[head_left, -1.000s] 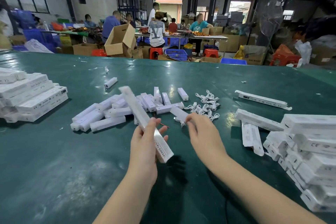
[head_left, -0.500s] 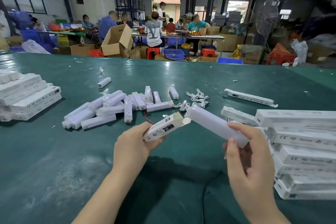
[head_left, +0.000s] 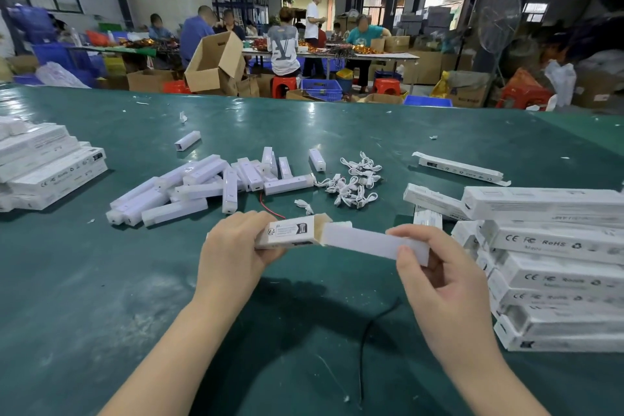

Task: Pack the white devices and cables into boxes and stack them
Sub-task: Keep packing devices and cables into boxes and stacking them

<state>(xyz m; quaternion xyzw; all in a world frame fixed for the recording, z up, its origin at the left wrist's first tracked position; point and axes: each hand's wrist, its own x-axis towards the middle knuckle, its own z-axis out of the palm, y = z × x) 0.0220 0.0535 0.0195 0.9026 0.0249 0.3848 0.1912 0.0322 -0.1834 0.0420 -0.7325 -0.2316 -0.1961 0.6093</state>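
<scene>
Head view: the left hand (head_left: 233,246) grips a small white box (head_left: 290,232) by its closed end, fingers curled round it, its open flaps turned to the right; the right hand (head_left: 439,277) pinches a long white device (head_left: 368,240) between thumb and fingers, with the device's left end at the mouth of the box; both are held above the green table (head_left: 101,297), close to the person. Beyond the hands lies a loose heap of white devices (head_left: 189,186), and just to its right a tangle of white cables (head_left: 354,182); a thin red wire (head_left: 270,208) lies between the heap and the left hand. On the right a pile of boxes (head_left: 557,267) stands stacked in several layers; one long box (head_left: 459,168) lies alone behind it; another stack of boxes (head_left: 47,162) sits at the left edge. A black cord (head_left: 368,338) trails on the table between the forearms. Past the far edge of the table, people sit and stand at other tables among cardboard cartons (head_left: 216,61).
</scene>
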